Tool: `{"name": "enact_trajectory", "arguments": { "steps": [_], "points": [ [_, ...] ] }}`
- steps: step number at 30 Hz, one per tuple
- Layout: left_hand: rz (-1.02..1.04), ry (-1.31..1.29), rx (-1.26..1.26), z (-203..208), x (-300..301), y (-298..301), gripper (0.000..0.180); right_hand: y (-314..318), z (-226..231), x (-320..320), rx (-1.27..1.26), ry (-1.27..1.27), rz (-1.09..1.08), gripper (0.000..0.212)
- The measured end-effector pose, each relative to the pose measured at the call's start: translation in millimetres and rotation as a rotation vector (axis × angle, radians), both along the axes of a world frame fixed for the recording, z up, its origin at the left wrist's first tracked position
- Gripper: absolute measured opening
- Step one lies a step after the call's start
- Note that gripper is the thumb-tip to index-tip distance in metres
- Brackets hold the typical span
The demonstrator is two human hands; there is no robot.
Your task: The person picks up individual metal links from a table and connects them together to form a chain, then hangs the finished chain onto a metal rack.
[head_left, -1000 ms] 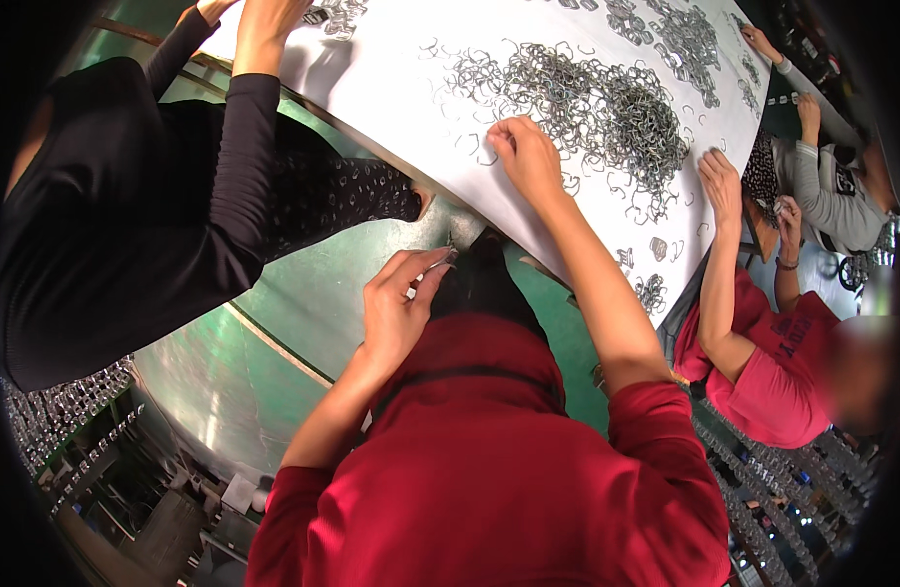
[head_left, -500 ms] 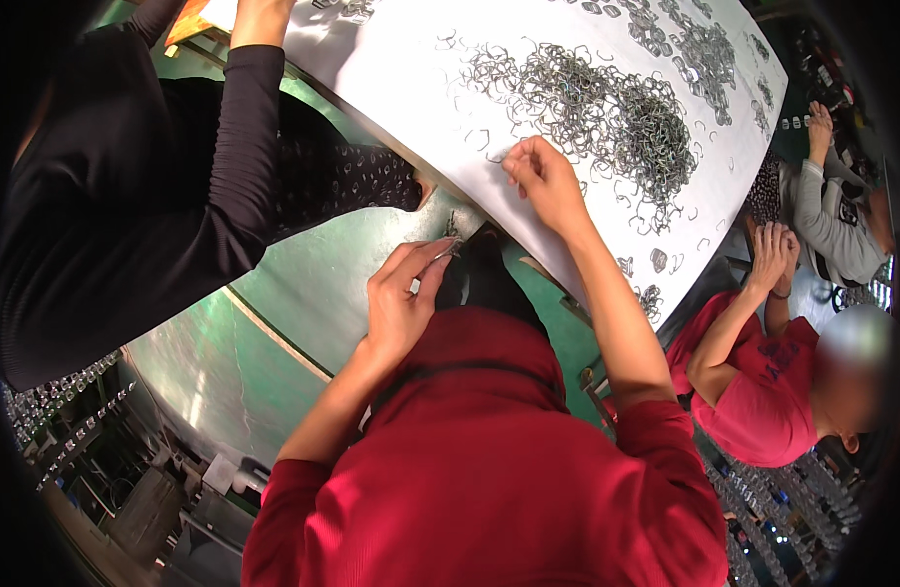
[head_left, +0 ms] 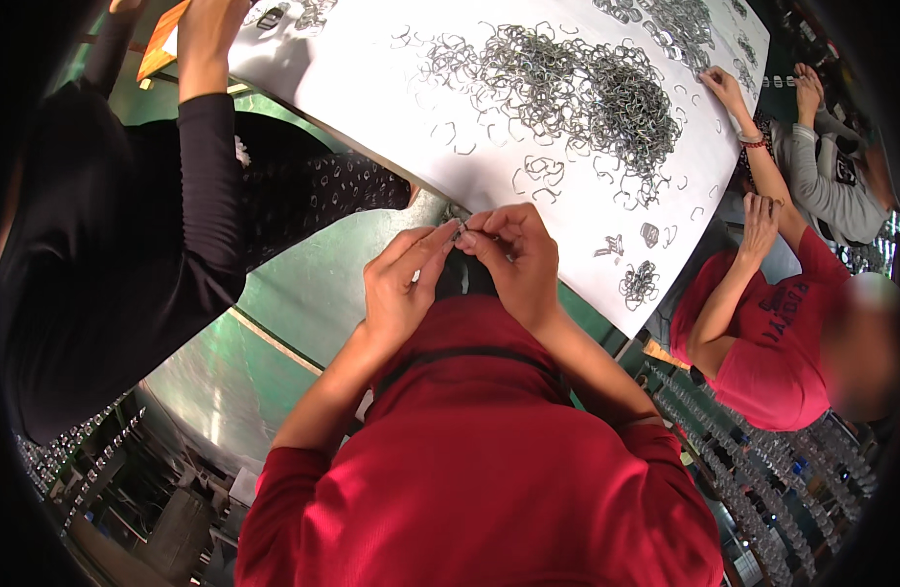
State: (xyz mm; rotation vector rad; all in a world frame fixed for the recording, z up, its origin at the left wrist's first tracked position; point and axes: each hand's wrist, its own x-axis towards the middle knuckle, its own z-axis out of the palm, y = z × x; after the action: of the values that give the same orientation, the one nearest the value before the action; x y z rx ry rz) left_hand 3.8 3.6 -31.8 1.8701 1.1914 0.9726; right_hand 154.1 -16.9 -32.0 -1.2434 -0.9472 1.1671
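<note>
My left hand (head_left: pixel 399 284) and my right hand (head_left: pixel 520 262) meet in front of my lap, close to the table's near edge. Between their fingertips is a small dark metal piece (head_left: pixel 460 232), mostly covered by the fingers. Both hands are closed in a pinch, and its exact shape cannot be made out. Beyond them, bent C-shaped wire pieces (head_left: pixel 634 112) lie heaped on the white table top (head_left: pixel 391 108), with several loose ones scattered on the near side. A small cluster of metal pieces (head_left: pixel 640 285) rests by the right corner.
Flat metal buckles (head_left: pixel 680 29) are piled at the table's far side. A co-worker in black (head_left: pixel 127 235) sits at left, and a co-worker in red (head_left: pixel 773 352) at right reaches over the table. Another in grey (head_left: pixel 831 186) is farther off. Strung metal parts (head_left: pixel 753 470) hang lower right.
My right hand has come back from the wire pieces to my left hand, and their fingertips now meet. The co-worker in red has stretched one hand toward the far pile.
</note>
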Motion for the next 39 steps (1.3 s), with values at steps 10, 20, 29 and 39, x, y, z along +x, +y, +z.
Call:
{"name": "enact_trajectory", "arguments": {
  "steps": [10,20,29,39],
  "points": [
    [-0.041,-0.104,0.284,-13,115,159,0.018,-1,-16,43,0.322,-0.281,0.114,0.013],
    [0.038,0.618,0.003,-101,285,394,0.029,1,-20,71,0.262,-0.344,0.347,0.01],
    [-0.07,0.598,0.009,-111,274,418,0.036,-7,-22,73,0.277,-0.329,0.37,0.011],
    [-0.134,-0.185,-0.582,11,110,177,0.041,-24,-19,30,0.228,-0.35,0.183,0.011]
  ]
}}
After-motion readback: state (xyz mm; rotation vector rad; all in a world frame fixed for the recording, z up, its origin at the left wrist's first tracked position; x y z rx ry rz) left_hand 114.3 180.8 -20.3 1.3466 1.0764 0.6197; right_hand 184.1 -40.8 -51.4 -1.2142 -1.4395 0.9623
